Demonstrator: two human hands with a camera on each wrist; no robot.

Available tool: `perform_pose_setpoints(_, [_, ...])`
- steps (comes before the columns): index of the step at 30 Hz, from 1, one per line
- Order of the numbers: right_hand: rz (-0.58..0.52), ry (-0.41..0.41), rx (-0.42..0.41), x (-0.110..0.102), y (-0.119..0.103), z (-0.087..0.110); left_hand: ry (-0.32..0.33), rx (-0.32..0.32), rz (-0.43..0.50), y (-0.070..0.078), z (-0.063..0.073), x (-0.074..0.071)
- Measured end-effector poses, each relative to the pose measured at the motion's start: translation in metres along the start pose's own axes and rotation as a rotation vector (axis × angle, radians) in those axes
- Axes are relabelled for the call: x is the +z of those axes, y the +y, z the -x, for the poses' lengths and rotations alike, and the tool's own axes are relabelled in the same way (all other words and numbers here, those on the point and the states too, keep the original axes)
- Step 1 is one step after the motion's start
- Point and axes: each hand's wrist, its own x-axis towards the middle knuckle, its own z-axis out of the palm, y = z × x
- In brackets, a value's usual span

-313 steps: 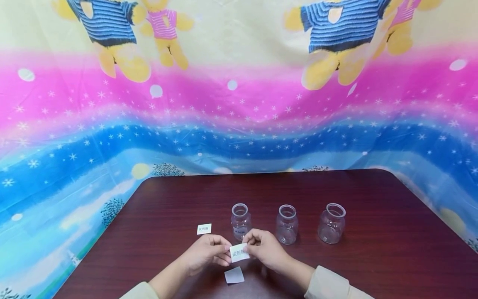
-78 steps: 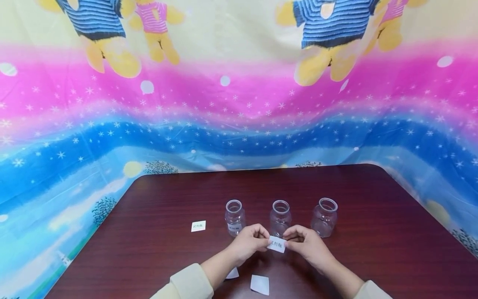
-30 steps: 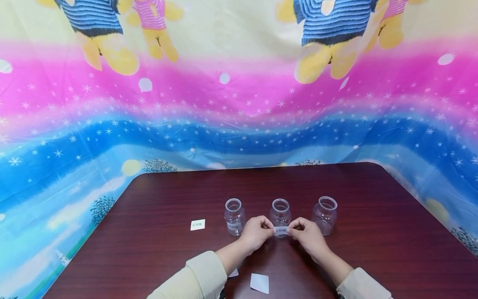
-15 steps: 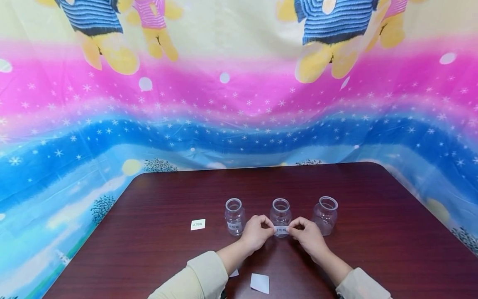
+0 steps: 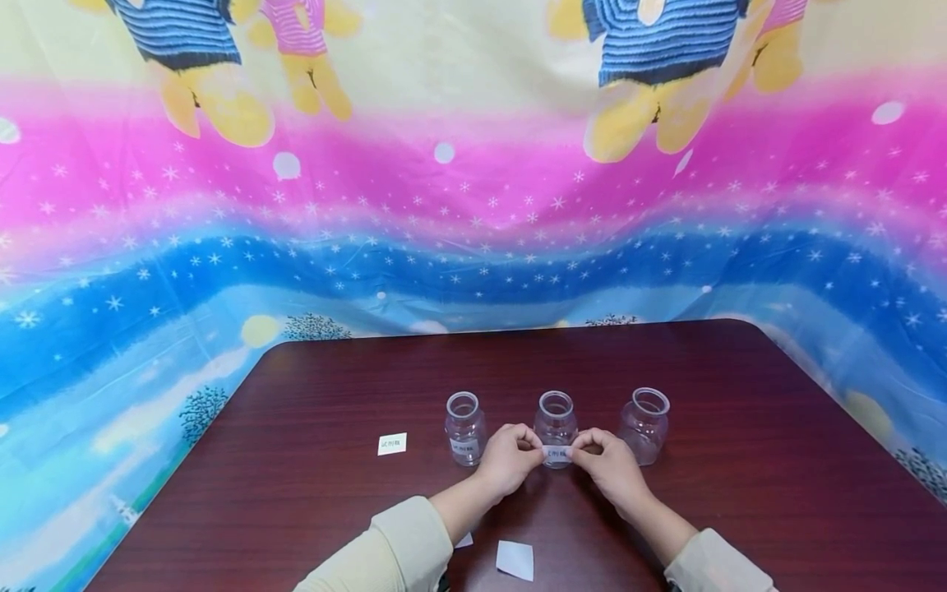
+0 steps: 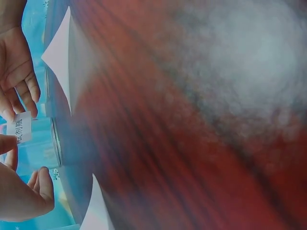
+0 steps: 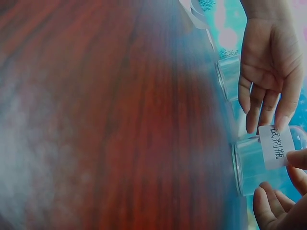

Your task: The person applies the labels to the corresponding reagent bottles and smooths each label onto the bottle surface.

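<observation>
A small white label (image 5: 556,453) with printed black characters lies against the lower front of the middle glass jar (image 5: 556,421). My left hand (image 5: 509,460) pinches the label's left end between thumb and index finger. At the opposite end, my right hand (image 5: 611,470) does the same. In the right wrist view, both thumbs sit on the edges of the label (image 7: 275,147), which overlaps the jar wall (image 7: 249,165). The left wrist view shows the same label (image 6: 21,127) sideways, with fingers spread around the jar (image 6: 41,148).
To the left stands a jar (image 5: 464,419) bearing a similar label (image 5: 464,448). An unlabelled jar (image 5: 645,427) is at the right. Another printed label (image 5: 392,444) lies on the table (image 5: 296,493). Near the front are a blank white paper square (image 5: 515,560) and a partly hidden one (image 5: 464,540).
Since the earliest frame, the label has moved from above the table onto the middle jar, and a second paper square has appeared in front. Over the last second the hands have barely moved.
</observation>
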Motion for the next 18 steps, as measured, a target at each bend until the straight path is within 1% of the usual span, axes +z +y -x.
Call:
perform_pose_setpoints(4, [0.033, 0.009, -0.027, -0.0003, 0.0001, 0.0000, 0.002, 0.002, 0.014, -0.0002, -0.0006, 0.0001])
perform_pose_setpoints(11, [0.091, 0.036, -0.057, -0.0004, 0.0012, -0.0029, 0.014, 0.009, 0.001, 0.0002, -0.0013, -0.0001])
perform_pose_setpoints(18, [0.161, 0.059, -0.048, -0.0015, -0.0002, -0.0046, 0.024, -0.005, 0.005, -0.0005, -0.0029, -0.0020])
